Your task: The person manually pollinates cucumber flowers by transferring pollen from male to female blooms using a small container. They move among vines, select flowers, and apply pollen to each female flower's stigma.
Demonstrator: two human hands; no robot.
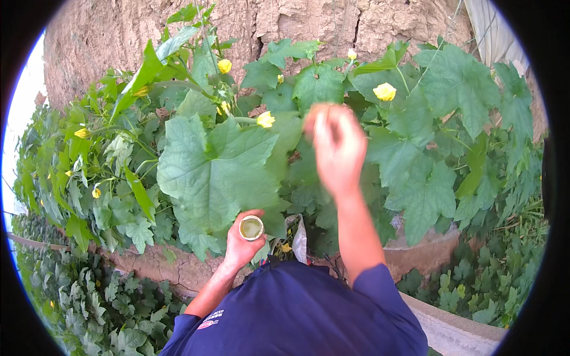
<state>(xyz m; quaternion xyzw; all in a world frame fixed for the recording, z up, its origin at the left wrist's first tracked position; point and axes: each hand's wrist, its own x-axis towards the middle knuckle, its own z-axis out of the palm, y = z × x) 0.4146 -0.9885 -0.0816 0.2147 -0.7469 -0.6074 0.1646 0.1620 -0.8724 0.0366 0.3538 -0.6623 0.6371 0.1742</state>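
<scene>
My left hand [238,244] is wrapped around a small round open jar [251,228], held upright near my waist. Pale yellowish-green liquid shows inside it. My right hand [338,151] is raised over the gourd vine leaves and blurred by motion. Its fingers are bent together, and I cannot tell whether something is between them. Left of that hand, a yellow flower [266,119] sits on the tip of a slim young fruit. A broad green leaf [213,173] spreads just beyond the jar. Another yellow flower [384,91] stands to the right of my right hand.
A cracked earthen wall [303,26] rises behind the vines, with thin strings [335,22] hanging before it. A whitish bag [300,240] with yellow flowers in it hangs at my waist. Concrete edging [449,320] runs at lower right. More foliage [111,307] grows at lower left.
</scene>
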